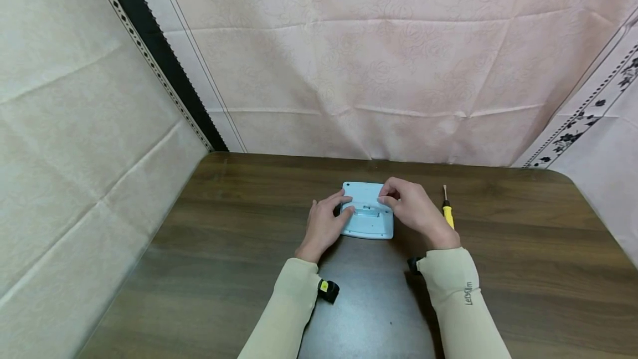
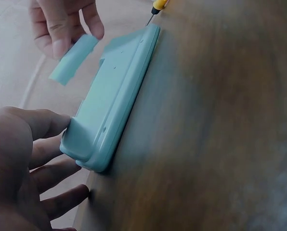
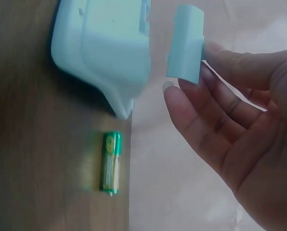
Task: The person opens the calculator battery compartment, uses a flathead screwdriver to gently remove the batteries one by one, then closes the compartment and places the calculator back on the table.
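Observation:
A light-blue calculator-like device (image 1: 367,229) lies back side up on the table, its battery recess showing near the middle. My left hand (image 1: 326,225) holds its left edge; in the left wrist view the fingertips are at that end of the casing (image 2: 115,96). My right hand (image 1: 411,204) is over the device's right side. Between thumb and fingers it pinches a small light-blue battery cover (image 3: 186,43), lifted apart from the casing. A green battery (image 3: 110,163) lies on the table beside the device in the right wrist view; in the head view it is hidden.
A screwdriver (image 1: 448,215) with a yellow and black handle lies right of the right hand, its tip pointing away. The brown wooden table (image 1: 224,248) ends at a pale patterned cloth (image 1: 379,71) behind, with another cloth at the left.

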Demonstrator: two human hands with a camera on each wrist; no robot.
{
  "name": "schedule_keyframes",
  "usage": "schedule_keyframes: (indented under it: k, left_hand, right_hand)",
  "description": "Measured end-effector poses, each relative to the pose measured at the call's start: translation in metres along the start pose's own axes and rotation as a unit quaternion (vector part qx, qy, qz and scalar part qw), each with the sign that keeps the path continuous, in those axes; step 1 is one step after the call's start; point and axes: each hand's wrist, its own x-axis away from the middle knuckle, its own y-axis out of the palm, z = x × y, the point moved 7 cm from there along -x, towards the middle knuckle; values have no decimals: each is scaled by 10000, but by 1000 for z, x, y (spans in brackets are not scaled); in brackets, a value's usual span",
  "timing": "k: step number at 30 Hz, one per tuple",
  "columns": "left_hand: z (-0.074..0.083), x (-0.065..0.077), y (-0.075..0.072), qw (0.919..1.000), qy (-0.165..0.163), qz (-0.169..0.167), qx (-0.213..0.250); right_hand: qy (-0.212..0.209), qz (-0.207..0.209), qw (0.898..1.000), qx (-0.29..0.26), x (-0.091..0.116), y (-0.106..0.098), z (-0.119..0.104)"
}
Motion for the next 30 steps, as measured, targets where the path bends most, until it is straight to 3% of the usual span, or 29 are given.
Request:
schedule_keyframes:
  k: [6, 15, 30]
  left_hand:
    - [-1, -1, 0, 10000, -21, -20, -35]
    - [2, 0, -2, 9999, 108, 36, -2]
    - [1, -1, 0, 10000, 72, 45, -24]
  right_hand:
    - [-225, -148, 9996, -39, -3, 12, -6]
    - [-201, -301, 9993, 54, -7, 24, -7]
    - [-226, -270, 9991, 233, -9, 29, -9]
